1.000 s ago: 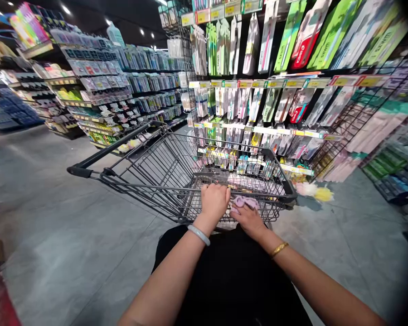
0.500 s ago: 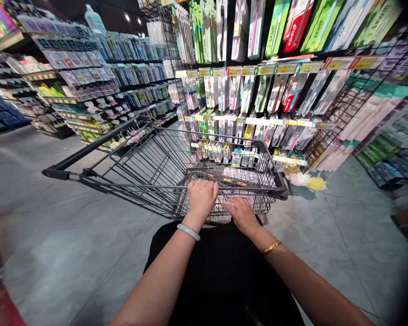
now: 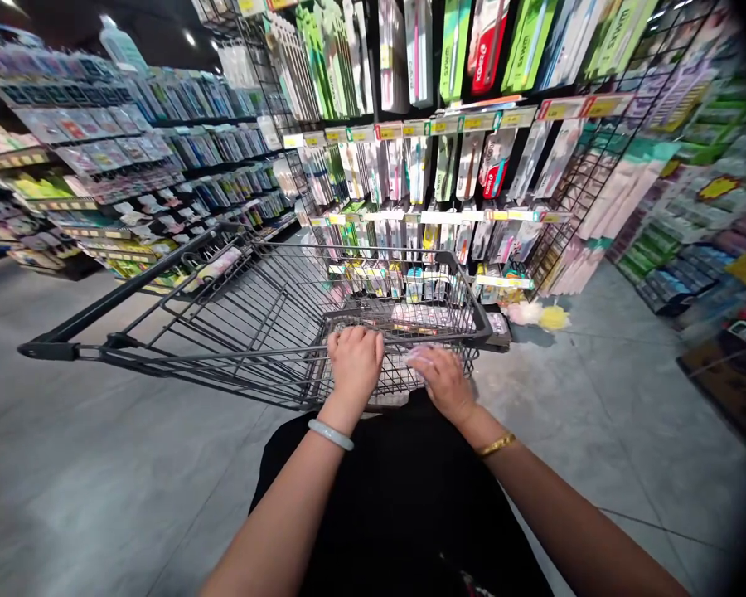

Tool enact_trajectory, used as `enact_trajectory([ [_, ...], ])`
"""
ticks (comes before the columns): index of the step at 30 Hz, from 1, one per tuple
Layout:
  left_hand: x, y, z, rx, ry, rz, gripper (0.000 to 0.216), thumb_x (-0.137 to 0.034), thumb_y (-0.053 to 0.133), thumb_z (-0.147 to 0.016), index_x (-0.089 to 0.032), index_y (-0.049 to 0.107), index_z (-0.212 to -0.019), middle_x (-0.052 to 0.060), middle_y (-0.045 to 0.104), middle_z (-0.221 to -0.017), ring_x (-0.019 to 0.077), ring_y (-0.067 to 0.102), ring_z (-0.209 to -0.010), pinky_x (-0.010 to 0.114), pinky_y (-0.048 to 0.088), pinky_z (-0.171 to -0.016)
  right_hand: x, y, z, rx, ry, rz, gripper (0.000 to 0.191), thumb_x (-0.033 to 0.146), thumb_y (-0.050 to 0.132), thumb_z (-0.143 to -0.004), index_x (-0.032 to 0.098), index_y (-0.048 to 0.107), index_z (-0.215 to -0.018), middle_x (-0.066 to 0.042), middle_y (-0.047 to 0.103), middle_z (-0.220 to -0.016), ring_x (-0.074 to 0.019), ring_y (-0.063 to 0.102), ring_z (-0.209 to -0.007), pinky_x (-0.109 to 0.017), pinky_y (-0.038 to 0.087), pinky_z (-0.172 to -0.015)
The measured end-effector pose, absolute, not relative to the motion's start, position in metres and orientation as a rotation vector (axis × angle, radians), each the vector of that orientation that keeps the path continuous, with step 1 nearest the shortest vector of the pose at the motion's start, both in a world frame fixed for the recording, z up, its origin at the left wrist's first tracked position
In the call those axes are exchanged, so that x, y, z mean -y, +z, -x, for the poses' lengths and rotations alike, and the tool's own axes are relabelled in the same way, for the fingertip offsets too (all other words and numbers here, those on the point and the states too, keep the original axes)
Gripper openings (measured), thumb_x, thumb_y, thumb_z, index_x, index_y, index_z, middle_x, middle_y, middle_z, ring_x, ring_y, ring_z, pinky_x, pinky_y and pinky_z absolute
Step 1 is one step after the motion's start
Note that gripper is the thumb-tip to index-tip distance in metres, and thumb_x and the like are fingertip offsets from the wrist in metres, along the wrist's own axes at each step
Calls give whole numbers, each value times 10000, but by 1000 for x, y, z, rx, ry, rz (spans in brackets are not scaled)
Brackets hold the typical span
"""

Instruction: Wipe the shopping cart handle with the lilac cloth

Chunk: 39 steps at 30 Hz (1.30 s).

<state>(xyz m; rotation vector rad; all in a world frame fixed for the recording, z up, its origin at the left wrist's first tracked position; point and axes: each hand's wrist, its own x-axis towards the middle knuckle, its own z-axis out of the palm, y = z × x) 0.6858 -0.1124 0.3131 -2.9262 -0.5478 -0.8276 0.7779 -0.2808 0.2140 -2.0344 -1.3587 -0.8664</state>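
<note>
just ahead of the black clothing, a dark wire shopping cart stands sideways on the gray floor, its thick handle bar off to the left. the left hand is curled like a fist over the cart's near rail; a pale bangle circles that wrist. the right hand is beside it, a little apart, at the same side of the cart, fingers bent. something lavender shows at its fingertips, mostly hidden; i cannot tell how firmly it is gripped. a gold bracelet is on the right wrist. beyond the cart, a display rack carries rows of hanging packets above yellow price labels.
</note>
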Motion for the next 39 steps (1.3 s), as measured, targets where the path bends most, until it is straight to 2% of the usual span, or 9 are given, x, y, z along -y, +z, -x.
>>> enact_trajectory([
  [4,142,309,-708,340,-792,3062,322,-338,349,-990,-248,643,-896,59,702,-938,228,562,-943,419,271,-924,281,239,-785,1282,-957,1955,396,58,500,-854,262,621,-1172,-75,602,-1158,-226,492,-1106,-390,397,-968],
  [10,156,301,-718,333,-749,3065,370,-368,312,-1001,-211,614,-854,77,679,-859,240,555,-875,417,277,-837,306,197,-792,1279,-813,2056,503,13,445,-817,243,575,-1245,-78,591,-1073,-222,506,-1029,-406,421,-943],
  [17,158,299,-717,376,-723,3066,397,-386,287,-1004,-207,614,-870,90,669,-881,251,547,-903,418,266,-830,306,260,-803,1112,-974,1908,457,87,496,-841,259,509,-1264,-102,562,-1175,-252,511,-1129,-460,426,-983],
  [21,158,298,-716,359,-731,3088,393,-378,291,-1004,-196,618,-884,100,667,-887,253,549,-908,422,261,-836,308,247,-810,1146,-952,1840,515,97,493,-832,208,414,-1328,-127,572,-1222,-255,527,-1168,-472,434,-1005],
  [23,158,298,-716,355,-736,3083,387,-376,299,-1004,-194,619,-885,98,667,-883,248,551,-903,420,263,-833,314,226,-808,1205,-894,1843,524,57,475,-798,205,443,-1300,-124,574,-1229,-255,523,-1181,-477,436,-1010],
  [26,157,298,-716,377,-770,3047,375,-373,314,-1002,-197,616,-866,83,665,-855,240,555,-893,414,267,-829,324,207,-804,1285,-802,1906,460,24,450,-761,209,545,-1171,-106,596,-1134,-257,527,-1139,-475,452,-987],
  [30,156,297,-717,368,-801,3034,369,-369,327,-999,-201,610,-833,70,658,-817,235,557,-854,405,270,-800,327,229,-804,1206,-745,1931,360,43,487,-765,224,570,-1064,-87,605,-1059,-246,554,-1038,-450,481,-915],
  [34,155,297,-717,356,-813,3045,359,-364,340,-995,-196,613,-833,77,655,-803,236,560,-854,406,267,-795,315,261,-804,1060,-866,1917,382,91,557,-788,245,538,-1137,-96,600,-1177,-256,547,-1128,-478,433,-991],
  [39,154,296,-714,350,-831,3064,357,-362,347,-992,-188,617,-836,82,655,-800,231,562,-838,406,267,-799,316,238,-800,1167,-823,2087,513,65,511,-755,251,515,-1234,-96,481,-1428,-298,366,-1380,-599,218,-1141],
])
